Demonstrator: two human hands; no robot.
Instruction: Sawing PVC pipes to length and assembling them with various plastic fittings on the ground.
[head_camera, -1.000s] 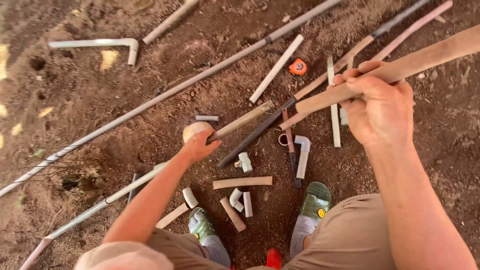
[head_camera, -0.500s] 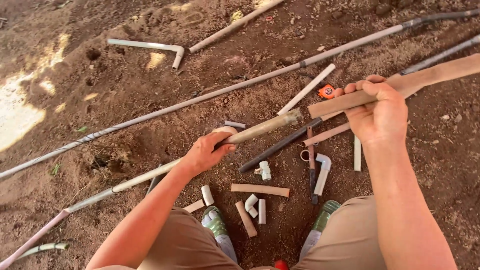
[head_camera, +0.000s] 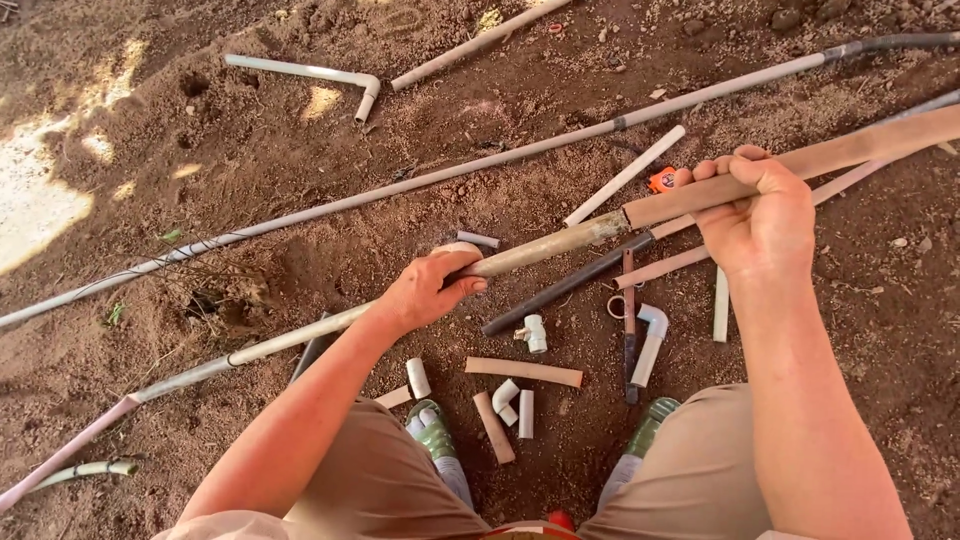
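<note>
My left hand (head_camera: 425, 290) grips the near end of a dirt-stained pale pipe (head_camera: 545, 246). That pipe's far end sits inside the mouth of a wider brown pipe (head_camera: 850, 150), which my right hand (head_camera: 757, 215) holds from above. Both pipes form one line slanting up to the right above the soil. Below them lie a dark pipe (head_camera: 565, 286), a white elbow fitting (head_camera: 650, 335), a small white tee fitting (head_camera: 534, 333) and several short pipe offcuts (head_camera: 523, 371) between my feet.
Long pale pipes (head_camera: 500, 160) cross the bare earth diagonally. A pipe with an elbow (head_camera: 310, 75) lies at the upper left. An orange tape measure (head_camera: 662, 182) rests by a short white pipe (head_camera: 625, 176). A small hollow (head_camera: 215, 300) is dug at left.
My left hand has slid along the pale pipe, and its end now sits in the brown pipe's mouth. The view has shifted slightly; my right hand keeps its grip.
</note>
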